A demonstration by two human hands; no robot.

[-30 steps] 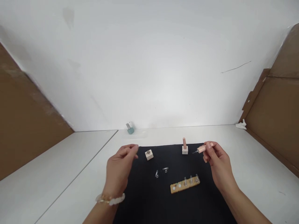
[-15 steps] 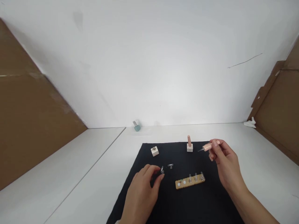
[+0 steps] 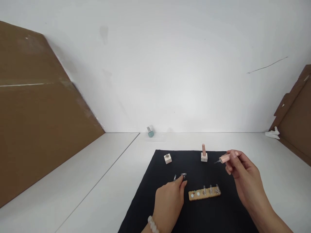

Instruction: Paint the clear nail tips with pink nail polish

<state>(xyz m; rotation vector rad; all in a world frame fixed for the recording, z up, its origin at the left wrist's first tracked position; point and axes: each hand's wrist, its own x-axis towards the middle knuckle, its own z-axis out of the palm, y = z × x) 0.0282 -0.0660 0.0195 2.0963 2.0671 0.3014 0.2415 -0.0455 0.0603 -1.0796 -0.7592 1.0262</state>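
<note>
My right hand (image 3: 245, 173) pinches a pink brush cap (image 3: 224, 158), its bristles pointing left above the black cloth (image 3: 194, 171). My left hand (image 3: 170, 199) reaches over the cloth, fingertips at a small clear nail-tip piece (image 3: 184, 175); whether they grip it is unclear. Another clear piece (image 3: 175, 177) lies just left of it, partly behind the fingers. A wooden strip (image 3: 201, 194) between my hands bears several round spots, with three clear nail tips standing toward its right end. Behind are an open white bottle (image 3: 167, 159) and a pink-capped bottle (image 3: 204, 157).
A teal bottle (image 3: 151, 133) leans in a clear tray near the white wall. Brown cardboard panels (image 3: 43, 123) flank the white table (image 3: 109, 187). Crumpled white tissue (image 3: 273, 133) lies at the back right.
My left hand has moved right, from the left clear piece to the right one, and a beaded bracelet now shows. My right hand still holds the cap. The whole view has shifted slightly.
</note>
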